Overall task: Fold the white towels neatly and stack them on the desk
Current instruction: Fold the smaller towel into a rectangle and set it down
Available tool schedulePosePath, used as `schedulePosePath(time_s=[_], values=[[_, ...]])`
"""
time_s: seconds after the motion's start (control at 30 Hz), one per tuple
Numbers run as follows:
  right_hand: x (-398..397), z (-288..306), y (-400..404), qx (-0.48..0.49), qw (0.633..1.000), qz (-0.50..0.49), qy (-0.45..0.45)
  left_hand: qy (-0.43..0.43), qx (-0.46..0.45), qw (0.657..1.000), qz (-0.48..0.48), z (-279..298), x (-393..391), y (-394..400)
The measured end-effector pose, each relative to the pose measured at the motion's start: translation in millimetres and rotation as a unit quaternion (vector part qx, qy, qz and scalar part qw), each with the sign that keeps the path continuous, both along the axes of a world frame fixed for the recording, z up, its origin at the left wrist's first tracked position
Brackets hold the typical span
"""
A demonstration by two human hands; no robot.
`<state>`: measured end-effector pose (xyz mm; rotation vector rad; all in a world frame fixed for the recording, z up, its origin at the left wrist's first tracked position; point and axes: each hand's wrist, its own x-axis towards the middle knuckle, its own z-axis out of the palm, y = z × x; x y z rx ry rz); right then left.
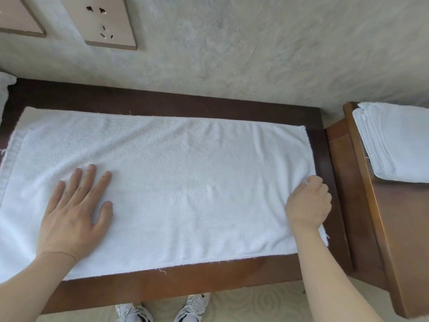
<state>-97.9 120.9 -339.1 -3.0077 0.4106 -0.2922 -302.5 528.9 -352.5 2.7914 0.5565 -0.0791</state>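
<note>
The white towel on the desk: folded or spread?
Spread. The white towel lies flat across the desk, left hand pressing it, right hand gripping its edge.

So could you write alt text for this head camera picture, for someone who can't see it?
A white towel lies spread flat on a dark wooden desk; the left hand presses flat on it while the right hand pinches its right edge. Folded white towels sit stacked on a wooden stand to the right.

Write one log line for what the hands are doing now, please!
left hand: flat on spread towel | right hand: pinching towel's right edge | folded stack: side cabinet | stage: folding not yet begun
</note>
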Motion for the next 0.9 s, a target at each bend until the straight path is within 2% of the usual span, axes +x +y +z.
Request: schedulePosePath(time_s=[0.1,0.23,0.33,0.5,0.8,0.9], values=[[2,1,-2,0.028,1.000,-0.008,0.005,-0.010,-0.009,1.000,0.008,-5,0,0],[0,12,-3,0.116,0.993,-0.014,0.005,-0.014,-0.009,1.000,0.010,-9,-1,2],[2,25,-1,0.171,0.983,-0.045,0.039,-0.009,-0.007,1.000,0.011,-9,-1,1],[1,40,22,0.227,0.972,-0.032,0.059,0.001,-0.005,1.000,0.012,-2,-1,-1],[-33,54,133,0.232,0.966,0.111,0.032,0.011,0.008,1.000,-0.013,4,-3,-1],[-53,57,180,0.239,0.957,0.158,0.055,0.011,0.007,1.000,-0.025,6,-3,1]])
